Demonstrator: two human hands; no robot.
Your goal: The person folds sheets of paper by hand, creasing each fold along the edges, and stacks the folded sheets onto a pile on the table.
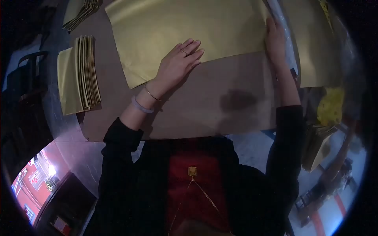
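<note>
A large sheet of gold paper (220, 31) lies over a brown board (204, 102) in the head view. My left hand (179, 61) rests on the sheet near its lower edge, palm down with the fingers stretched out; a ring and two bracelets are on that arm. At the sheet's right edge is my right hand (274, 43), its thumb lying at the edge. Its other fingers are mostly hidden, so any grip on the paper cannot be made out.
Folded gold paper stacks (84, 74) stand at the left, another (82, 13) at the upper left. More gold paper (315, 47) lies at the right, with a yellow item (330, 106) and a further folded stack (317, 147) below it. A dark chair (69, 200) is at the lower left.
</note>
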